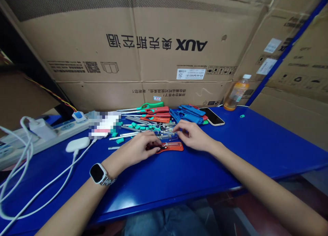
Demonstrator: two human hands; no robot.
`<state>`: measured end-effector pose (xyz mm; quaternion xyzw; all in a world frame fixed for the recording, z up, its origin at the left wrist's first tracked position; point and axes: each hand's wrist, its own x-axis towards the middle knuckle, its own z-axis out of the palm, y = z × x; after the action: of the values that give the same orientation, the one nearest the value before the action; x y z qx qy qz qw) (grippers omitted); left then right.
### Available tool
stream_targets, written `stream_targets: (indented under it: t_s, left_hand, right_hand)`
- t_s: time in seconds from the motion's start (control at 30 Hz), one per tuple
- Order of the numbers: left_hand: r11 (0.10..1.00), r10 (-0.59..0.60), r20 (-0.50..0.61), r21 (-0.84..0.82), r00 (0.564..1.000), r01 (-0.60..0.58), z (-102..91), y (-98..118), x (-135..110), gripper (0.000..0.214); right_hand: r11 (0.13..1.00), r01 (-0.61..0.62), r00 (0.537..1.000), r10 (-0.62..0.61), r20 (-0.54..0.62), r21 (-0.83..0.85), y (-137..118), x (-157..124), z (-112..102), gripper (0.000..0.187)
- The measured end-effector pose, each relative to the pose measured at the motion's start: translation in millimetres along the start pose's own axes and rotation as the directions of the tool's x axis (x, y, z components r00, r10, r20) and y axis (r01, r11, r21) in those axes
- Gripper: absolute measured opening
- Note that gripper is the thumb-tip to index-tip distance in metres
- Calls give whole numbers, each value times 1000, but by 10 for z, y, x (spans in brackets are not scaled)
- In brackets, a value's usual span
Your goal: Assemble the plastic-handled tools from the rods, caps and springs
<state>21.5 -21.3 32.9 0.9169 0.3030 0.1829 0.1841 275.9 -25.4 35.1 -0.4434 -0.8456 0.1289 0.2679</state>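
My left hand, with a smartwatch on the wrist, rests on the blue table with fingers curled over the near end of a red lighter shell. My right hand is just right of it, fingers pinched on a small clear part above the red shell. Behind both hands lies a pile of metal tubes and small green caps, with green, red and orange long-nosed lighters and blue lighter shells.
A phone lies face up behind the blue shells, and an orange drink bottle stands at the back right. A power strip, white charger and cables occupy the left. Large cardboard boxes wall the back.
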Motion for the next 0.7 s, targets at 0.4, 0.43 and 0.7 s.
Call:
stream_targets:
  t_s: [0.4, 0.43, 0.7]
  left_hand:
    - [931, 16, -39, 365, 999, -1, -229, -396, 631, 20]
    - [925, 25, -28, 381, 999, -12, -235, -434, 700, 22]
    - [955, 48, 81, 287, 996, -69, -276, -602, 992, 21]
  right_hand:
    - [915, -43, 981, 115, 158, -400, 249, 358, -57, 22]
    - [925, -31, 982, 99, 160, -379, 258, 322, -57, 22]
    - [948, 8, 985, 48, 166, -319, 327, 177, -102, 33]
